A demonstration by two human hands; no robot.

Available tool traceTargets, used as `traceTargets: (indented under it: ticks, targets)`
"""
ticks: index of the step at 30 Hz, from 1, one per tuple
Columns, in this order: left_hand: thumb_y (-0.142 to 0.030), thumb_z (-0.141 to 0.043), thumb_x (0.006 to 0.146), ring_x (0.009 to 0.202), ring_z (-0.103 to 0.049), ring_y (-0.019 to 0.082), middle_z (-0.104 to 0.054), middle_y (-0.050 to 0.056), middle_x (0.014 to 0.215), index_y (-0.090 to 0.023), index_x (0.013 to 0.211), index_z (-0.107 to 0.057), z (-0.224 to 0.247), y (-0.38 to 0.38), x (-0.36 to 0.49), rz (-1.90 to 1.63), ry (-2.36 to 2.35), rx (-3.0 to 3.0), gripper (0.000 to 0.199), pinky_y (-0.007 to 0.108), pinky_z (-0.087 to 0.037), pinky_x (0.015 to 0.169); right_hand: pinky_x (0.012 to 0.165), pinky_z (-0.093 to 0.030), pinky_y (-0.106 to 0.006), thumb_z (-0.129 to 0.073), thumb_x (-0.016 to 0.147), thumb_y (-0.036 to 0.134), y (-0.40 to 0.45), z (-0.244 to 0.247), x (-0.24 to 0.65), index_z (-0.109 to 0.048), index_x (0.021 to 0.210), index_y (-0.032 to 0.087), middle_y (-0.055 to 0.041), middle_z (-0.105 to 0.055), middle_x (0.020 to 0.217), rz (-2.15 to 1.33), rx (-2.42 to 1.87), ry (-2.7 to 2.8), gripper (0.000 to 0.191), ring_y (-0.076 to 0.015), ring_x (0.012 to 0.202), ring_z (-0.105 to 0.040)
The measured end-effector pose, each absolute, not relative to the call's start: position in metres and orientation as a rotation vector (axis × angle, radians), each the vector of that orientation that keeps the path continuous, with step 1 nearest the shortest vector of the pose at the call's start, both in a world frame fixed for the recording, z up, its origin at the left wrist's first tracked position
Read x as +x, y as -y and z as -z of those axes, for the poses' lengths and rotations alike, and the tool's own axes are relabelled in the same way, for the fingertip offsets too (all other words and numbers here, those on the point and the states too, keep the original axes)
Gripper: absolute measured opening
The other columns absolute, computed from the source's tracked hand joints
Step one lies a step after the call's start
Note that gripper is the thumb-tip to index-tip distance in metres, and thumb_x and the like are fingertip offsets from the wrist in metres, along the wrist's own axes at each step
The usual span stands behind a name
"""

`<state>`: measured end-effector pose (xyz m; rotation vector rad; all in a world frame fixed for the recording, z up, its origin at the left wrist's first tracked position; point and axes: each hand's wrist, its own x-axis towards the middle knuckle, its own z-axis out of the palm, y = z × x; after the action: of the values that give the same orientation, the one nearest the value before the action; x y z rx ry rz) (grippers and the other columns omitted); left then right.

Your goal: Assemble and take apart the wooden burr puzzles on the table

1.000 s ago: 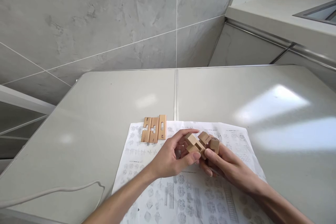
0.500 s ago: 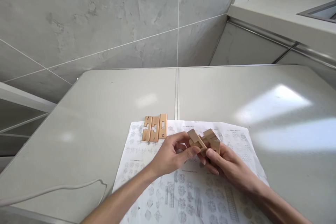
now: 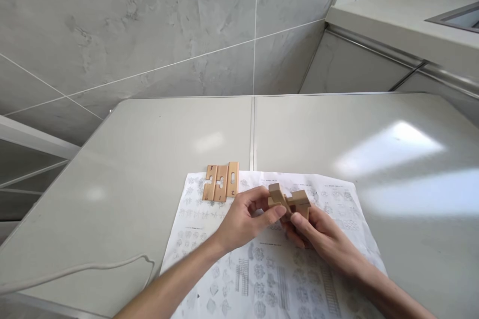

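Wooden blocks (image 3: 298,199), light tan; three flat pieces (image 3: 220,183) near the sheet's upper-left corner, orange-brown with dark numerals; sheet (image 3: 209,269), white with grey printed figures; bench (image 3: 179,134), pale grey, glossy.

The paper (image 3: 220,232) is laid on the table (image 3: 149,149). Across its far edge, near the left corner, three pieces (image 3: 220,193) are set side by side. Above the paper, blocks (image 3: 298,200) are held between the left hand (image 3: 241,222) and the right hand (image 3: 327,234). Left of the paper, a cord (image 3: 86,267) is found.
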<state>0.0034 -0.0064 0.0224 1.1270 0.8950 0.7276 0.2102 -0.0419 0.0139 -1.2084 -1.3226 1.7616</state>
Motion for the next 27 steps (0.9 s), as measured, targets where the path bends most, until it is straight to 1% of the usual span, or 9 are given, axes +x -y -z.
traceTargets:
  ticks: [4, 6, 8, 11, 14, 17, 20, 23, 27]
  targets:
    - [-0.053, -0.074, 0.098, 0.088, -0.066, 0.018, -0.069, 0.004, 0.091, -0.019, 0.105, -0.070, -0.020, 0.007, 0.002, -0.812, -0.886, 1.089, 0.035, 0.032, -0.055, 0.082, 0.062, -0.040, -0.030, -0.043, 0.109, 0.068, 0.041, -0.015, 0.215, -0.055, 0.095, 0.023, -0.0005, -0.054, 0.084, -1.792, -1.205, 1.168, 0.048, -0.0150, 0.065, -0.043]
    - [-0.054, -0.068, 0.102, 0.090, -0.068, 0.019, -0.071, 0.006, 0.093, -0.018, 0.109, -0.068, -0.020, 0.007, 0.002, -0.834, -0.866, 1.089, 0.037, 0.033, -0.055, 0.084, 0.062, -0.040, -0.030, -0.039, 0.111, 0.067, 0.039, -0.013, 0.218, -0.057, 0.099, 0.024, -0.0008, -0.053, 0.085, -1.799, -1.183, 1.066, 0.048, -0.0155, 0.065, -0.043]
    - [-0.055, -0.062, 0.105, 0.083, -0.069, 0.018, -0.070, 0.006, 0.093, -0.018, 0.112, -0.064, -0.020, 0.006, 0.003, -0.825, -0.828, 1.074, 0.038, 0.034, -0.057, 0.080, 0.066, -0.043, -0.032, -0.038, 0.111, 0.067, 0.036, -0.011, 0.222, -0.061, 0.101, 0.024, -0.0022, -0.054, 0.085, -1.760, -1.141, 1.020, 0.049, -0.0178, 0.069, -0.046]
    - [-0.058, -0.057, 0.107, 0.065, -0.063, 0.013, -0.065, 0.002, 0.086, -0.018, 0.110, -0.061, -0.022, 0.005, 0.003, -0.786, -0.822, 1.061, 0.040, 0.031, -0.053, 0.069, 0.073, -0.049, -0.034, -0.045, 0.108, 0.066, 0.032, -0.008, 0.227, -0.065, 0.099, 0.024, -0.0060, -0.056, 0.092, -1.665, -1.122, 1.054, 0.048, -0.0229, 0.083, -0.053]
    - [-0.061, -0.056, 0.106, 0.061, -0.054, 0.011, -0.056, -0.001, 0.077, -0.018, 0.106, -0.062, -0.024, 0.005, 0.003, -0.758, -0.864, 1.083, 0.044, 0.029, -0.047, 0.065, 0.073, -0.051, -0.034, -0.055, 0.103, 0.067, 0.031, -0.003, 0.231, -0.067, 0.097, 0.024, -0.0073, -0.058, 0.099, -1.596, -1.114, 1.079, 0.045, -0.0240, 0.087, -0.055]
    - [-0.064, -0.056, 0.105, 0.063, -0.050, 0.013, -0.050, -0.003, 0.075, -0.018, 0.118, -0.063, -0.024, 0.007, 0.003, -0.743, -0.898, 1.074, 0.048, 0.029, -0.046, 0.064, 0.070, -0.052, -0.032, -0.060, 0.103, 0.066, 0.032, 0.000, 0.234, -0.068, 0.102, 0.025, -0.0064, -0.061, 0.098, -1.582, -1.101, 1.106, 0.042, -0.0219, 0.082, -0.057]
    - [-0.064, -0.057, 0.104, 0.065, -0.050, 0.014, -0.049, -0.004, 0.075, -0.021, 0.135, -0.058, -0.022, 0.008, 0.003, -0.744, -0.926, 1.080, 0.053, 0.030, -0.047, 0.065, 0.073, -0.055, -0.032, -0.060, 0.105, 0.059, 0.033, -0.003, 0.233, -0.068, 0.108, 0.025, -0.0056, -0.066, 0.094, -1.568, -1.122, 1.223, 0.035, -0.0218, 0.081, -0.063]
    - [-0.062, -0.052, 0.107, 0.064, -0.049, 0.014, -0.048, -0.004, 0.074, -0.023, 0.137, -0.057, -0.021, 0.010, 0.004, -0.727, -0.939, 1.144, 0.049, 0.028, -0.045, 0.062, 0.073, -0.057, -0.033, -0.062, 0.107, 0.053, 0.034, -0.007, 0.228, -0.067, 0.110, 0.024, -0.0062, -0.069, 0.093, -1.386, -1.191, 1.386, 0.029, -0.0225, 0.083, -0.067]
    - [-0.060, -0.043, 0.111, 0.057, -0.038, 0.012, -0.039, -0.005, 0.070, -0.024, 0.140, -0.058, -0.021, 0.012, 0.004, -0.669, -0.949, 1.259, 0.049, 0.026, -0.035, 0.054, 0.072, -0.058, -0.033, -0.061, 0.108, 0.046, 0.038, -0.004, 0.223, -0.065, 0.114, 0.025, -0.0079, -0.070, 0.096, -1.064, -1.227, 1.555, 0.023, -0.0236, 0.088, -0.068]
